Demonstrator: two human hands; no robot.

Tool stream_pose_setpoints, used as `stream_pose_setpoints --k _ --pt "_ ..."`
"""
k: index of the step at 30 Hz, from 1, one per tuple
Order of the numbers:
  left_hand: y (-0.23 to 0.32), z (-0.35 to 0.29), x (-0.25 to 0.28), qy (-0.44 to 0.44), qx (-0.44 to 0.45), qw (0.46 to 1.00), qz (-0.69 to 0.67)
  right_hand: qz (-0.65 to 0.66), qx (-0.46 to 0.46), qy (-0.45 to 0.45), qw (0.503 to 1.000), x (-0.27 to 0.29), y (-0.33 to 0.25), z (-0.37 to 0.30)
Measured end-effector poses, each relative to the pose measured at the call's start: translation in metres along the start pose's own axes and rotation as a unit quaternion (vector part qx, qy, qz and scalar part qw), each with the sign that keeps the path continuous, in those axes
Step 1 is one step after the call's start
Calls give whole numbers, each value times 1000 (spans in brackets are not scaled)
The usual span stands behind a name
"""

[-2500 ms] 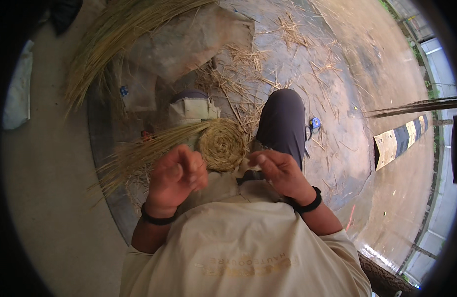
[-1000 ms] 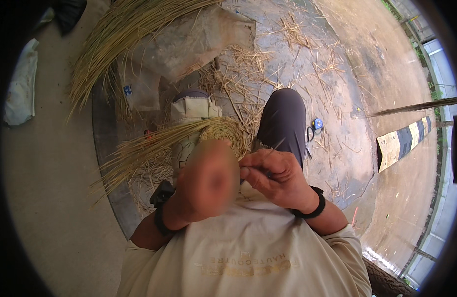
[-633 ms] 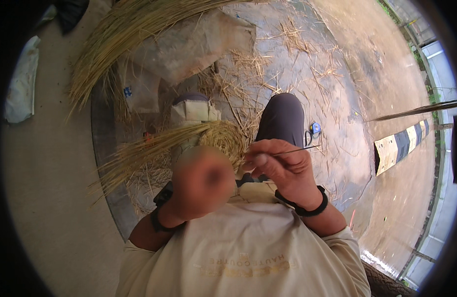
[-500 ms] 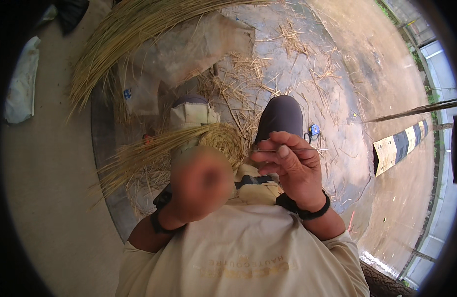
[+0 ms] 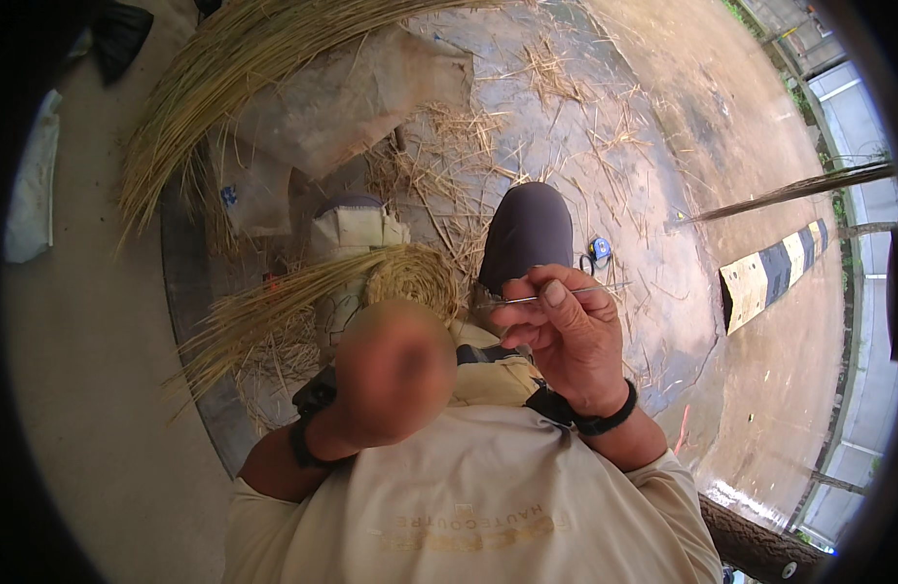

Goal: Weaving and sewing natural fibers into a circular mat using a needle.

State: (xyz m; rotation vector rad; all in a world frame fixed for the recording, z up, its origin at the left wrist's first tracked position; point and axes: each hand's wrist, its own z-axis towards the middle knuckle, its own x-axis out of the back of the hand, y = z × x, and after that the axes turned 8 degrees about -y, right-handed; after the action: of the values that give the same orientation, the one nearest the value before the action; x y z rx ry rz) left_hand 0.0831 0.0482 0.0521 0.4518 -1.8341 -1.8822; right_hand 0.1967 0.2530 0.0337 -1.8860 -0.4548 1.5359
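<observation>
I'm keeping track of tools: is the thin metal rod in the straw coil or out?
Out: the right hand holds the thin metal rod beside the straw coil, with a gap showing between them.

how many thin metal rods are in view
1: the thin metal rod held in the right hand. The left hand is blurred, so a rod there may be hidden.

Soft daylight, blackened corners

Light is diffuse and shadows faint, brighter at right, where glare whitens part of the ground point(image 5: 770, 375). The left grip point(image 5: 395, 372) is blurred; the right grip point(image 5: 577, 341) is fairly sharp. The panels point(image 5: 863, 380) bow beside the dark fisheye rim.
</observation>
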Motion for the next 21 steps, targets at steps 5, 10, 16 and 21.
stream_pose_setpoints --k 5,10,16,21 --pt "1 3 -5 -9 35 997 -73 0 0 4 1000 1 1 -1" --pt "2 4 -8 -11 97 984 -152 -1 1 8 1000 2 3 -1" --pt "4 7 -6 -30 163 946 -277 0 6 30 1000 1 5 0" --pt "4 10 -6 -31 195 928 -315 3 14 27 1000 2 6 1"
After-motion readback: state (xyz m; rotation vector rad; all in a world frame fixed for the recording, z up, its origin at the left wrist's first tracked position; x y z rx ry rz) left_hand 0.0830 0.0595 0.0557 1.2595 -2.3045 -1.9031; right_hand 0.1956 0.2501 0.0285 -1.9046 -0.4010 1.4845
